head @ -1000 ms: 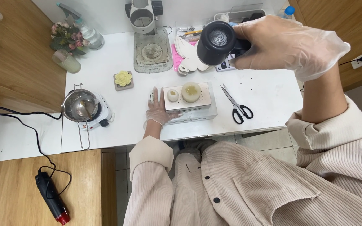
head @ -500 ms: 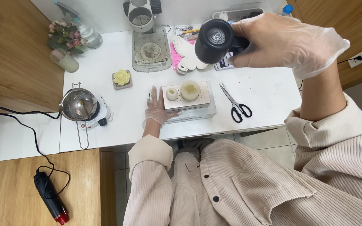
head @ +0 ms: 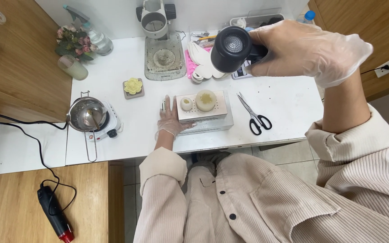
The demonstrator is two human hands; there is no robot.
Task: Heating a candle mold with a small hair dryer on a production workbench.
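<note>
While left fingers [head: 171, 118] steady the box [head: 203, 109], right fingers [head: 293, 49] grip a dryer [head: 236, 47], nozzle downward.

Black heat blower [head: 232, 47] held high, nozzle facing the camera.

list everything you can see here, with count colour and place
hot air blower: 1, black, held above the table
block: 1, pale, table middle
round moulds: 2, cream, on the block
scissors: 1, black handles, right of the block
flower shape: 1, yellow, left of the block
pot: 1, metal, on a small white hotplate
heat gun: 1, black and red, wooden floor
left hand: gloved, against the block
right hand: gloved, gripping the blower
</note>
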